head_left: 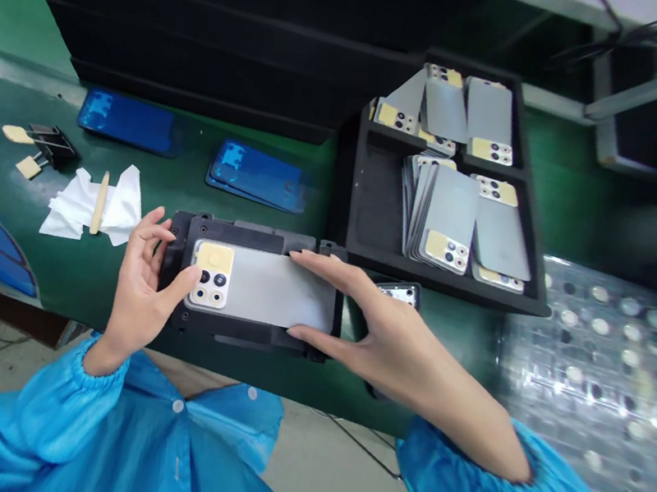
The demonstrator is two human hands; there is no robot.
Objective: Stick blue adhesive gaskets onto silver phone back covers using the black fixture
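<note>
A silver phone back cover [272, 287] with a gold camera block lies in a black fixture [243, 234] at the front edge of the green table. My left hand [141, 283] is at the cover's camera end, its thumb pressing on the gold block, fingers spread. My right hand [365, 327] spans the cover's other end, thumb and forefinger gripping its two long edges.
A black tray [373, 203] with several stacked silver covers stands behind right. Blue film sheets [256, 175] lie behind the fixture. White wipes with a wooden stick [99, 201] and black clips [48, 145] lie left. A clear blister tray [612, 382] sits right.
</note>
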